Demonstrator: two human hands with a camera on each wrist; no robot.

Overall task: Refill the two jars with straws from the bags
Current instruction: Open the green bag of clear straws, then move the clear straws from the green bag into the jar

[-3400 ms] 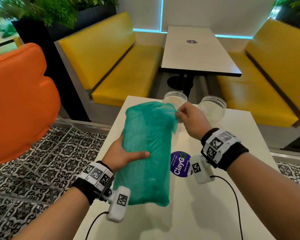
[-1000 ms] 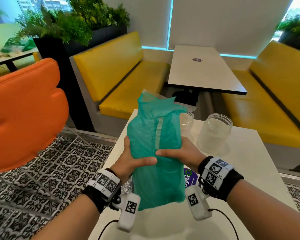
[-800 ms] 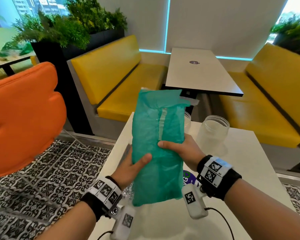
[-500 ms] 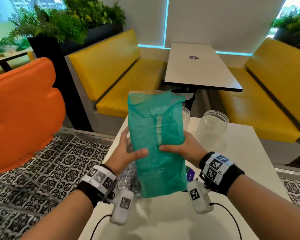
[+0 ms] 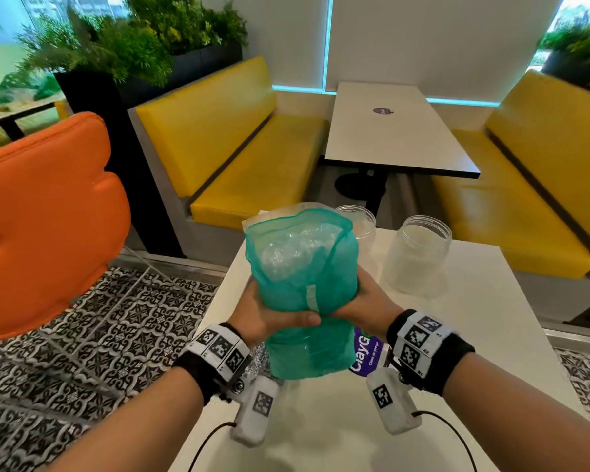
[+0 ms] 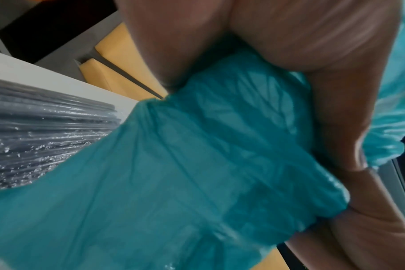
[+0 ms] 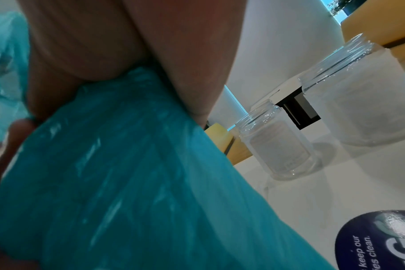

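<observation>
I hold a teal plastic bag of straws (image 5: 304, 287) upright above the white table (image 5: 474, 335), its mouth open toward me with clear wrapped straws showing inside. My left hand (image 5: 269, 316) grips its waist from the left, thumb across the front. My right hand (image 5: 361, 301) squeezes the same waist from the right. Two clear open jars stand behind the bag: a smaller jar (image 5: 360, 221) partly hidden by it, and a wider jar (image 5: 418, 255) to the right. A second, dark bag of straws (image 6: 42, 133) lies on the table under my left wrist.
A purple round sticker (image 5: 367, 352) is on the table beside the bag's bottom. An orange chair (image 5: 41, 219) stands at left over patterned floor tiles. Yellow benches (image 5: 239, 155) and another white table (image 5: 392, 131) lie beyond the jars.
Both hands have closed tighter around the bag's middle, pinching it into a waist. The bag's mouth has spread open and tipped toward me, showing the straws inside.
</observation>
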